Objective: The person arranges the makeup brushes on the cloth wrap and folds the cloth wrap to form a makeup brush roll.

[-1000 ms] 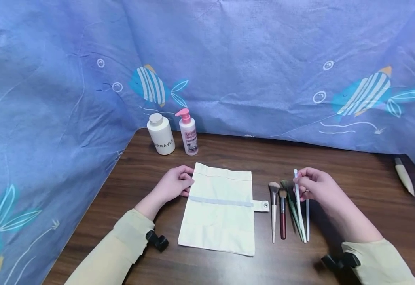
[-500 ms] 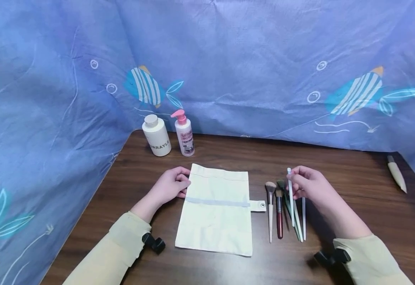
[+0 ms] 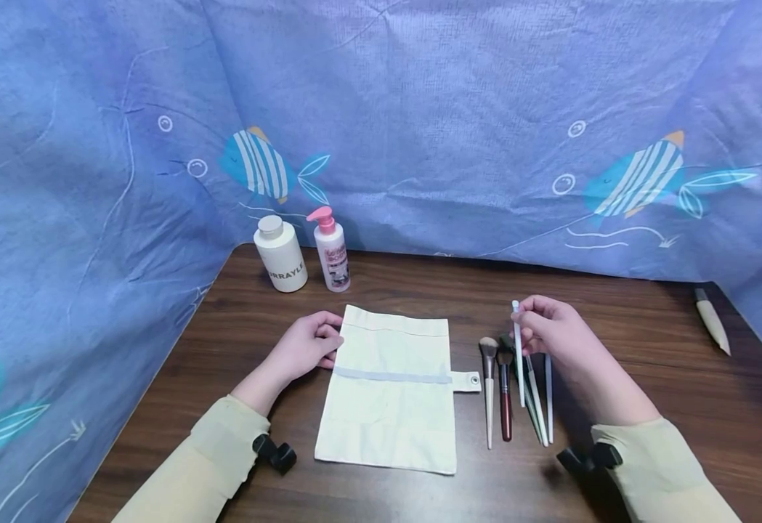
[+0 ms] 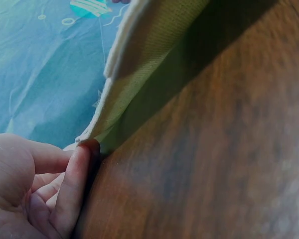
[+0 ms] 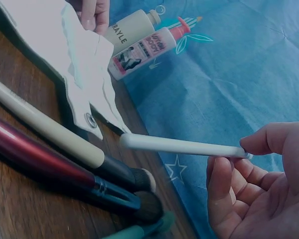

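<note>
1. A screened-off spot; the kind of room cannot be told.
2. Blue fish-print cloth (image 3: 446, 109) walls in a dark wood-grain counter (image 3: 622, 312).
3. Makeup brushes (image 3: 506, 414) and a lotion bottle (image 3: 333, 254) give a dressing-table look.

Cloth wrap (image 3: 390, 421): matt, woven underside. Snap (image 5: 90, 120): shiny metal. White stick (image 5: 182, 146): smooth, plastic look, soft sheen. Red-handled makeup brush (image 5: 40, 152): glossy handle, metallic ferrule (image 5: 120, 196), soft matt bristles (image 5: 149, 206). Cream-handled makeup brush (image 5: 52, 128): smooth, satin. Lotion pump bottle (image 5: 139, 54): smooth plastic. Tabletop (image 3: 407, 287): wood grain, smooth, low gloss. Backdrop (image 3: 446, 160): creased sheeting, probably fabric, weave unclear here.
</note>
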Motion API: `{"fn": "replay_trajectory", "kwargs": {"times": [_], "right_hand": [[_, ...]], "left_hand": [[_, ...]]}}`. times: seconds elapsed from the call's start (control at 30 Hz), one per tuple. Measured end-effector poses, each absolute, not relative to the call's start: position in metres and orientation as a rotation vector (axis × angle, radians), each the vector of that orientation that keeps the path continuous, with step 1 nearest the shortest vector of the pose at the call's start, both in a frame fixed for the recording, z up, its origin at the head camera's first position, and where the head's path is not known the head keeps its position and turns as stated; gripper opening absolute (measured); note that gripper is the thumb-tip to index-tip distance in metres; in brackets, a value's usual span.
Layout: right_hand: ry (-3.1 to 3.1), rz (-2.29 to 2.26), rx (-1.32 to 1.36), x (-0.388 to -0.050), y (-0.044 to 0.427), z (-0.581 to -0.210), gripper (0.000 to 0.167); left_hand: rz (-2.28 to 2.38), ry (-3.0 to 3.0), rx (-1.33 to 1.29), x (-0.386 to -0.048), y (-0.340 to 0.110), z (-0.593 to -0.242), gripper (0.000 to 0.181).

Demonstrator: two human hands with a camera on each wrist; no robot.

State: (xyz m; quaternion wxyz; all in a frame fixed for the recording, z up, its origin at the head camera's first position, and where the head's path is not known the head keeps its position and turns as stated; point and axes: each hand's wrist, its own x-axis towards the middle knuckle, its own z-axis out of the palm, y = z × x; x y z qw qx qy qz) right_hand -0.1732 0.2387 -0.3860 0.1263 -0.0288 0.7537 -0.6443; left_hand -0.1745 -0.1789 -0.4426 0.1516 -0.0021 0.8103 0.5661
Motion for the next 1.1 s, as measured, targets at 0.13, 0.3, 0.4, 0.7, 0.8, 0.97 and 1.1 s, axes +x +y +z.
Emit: {"fn": "replay_trajectory", "kwargs": {"times": [0.13,0.3,0.4,0.7,0.8,0.97,1.1], "right_hand": [[2.210,-1.852,-0.093,-0.175,0.236,-0.385,0.008],[2.216,-1.840,-0.100,-0.176,0.234,-0.384,0.011],[2.221,-1.833,-0.101,-0.176,0.232,-0.386,0.011],[2.222,-1.804,-0.124,-0.177,0.224,-0.394,0.012],[2.201,-1.812,-0.128,-0.180,0.220,-0.394,0.014],[2.194,-1.822,-0.114,-0.188,0.211,-0.394,0.018],[2.175,-1.818,-0.093,-0.197,0.202,-0.396,0.019]], "left_hand": [[1.630,2.318,0.000,-0.174,-0.179,-0.441,0.030],[1.628,2.325,-0.008,-0.175,-0.180,-0.441,0.030],[1.629,2.329,-0.012,-0.176,-0.180,-0.442,0.031],[1.624,2.328,0.004,-0.174,-0.179,-0.440,0.031],[1.626,2.323,0.002,-0.174,-0.179,-0.439,0.031],[1.628,2.328,-0.006,-0.175,-0.179,-0.439,0.031],[1.642,2.308,0.003,-0.174,-0.179,-0.441,0.031]]}}
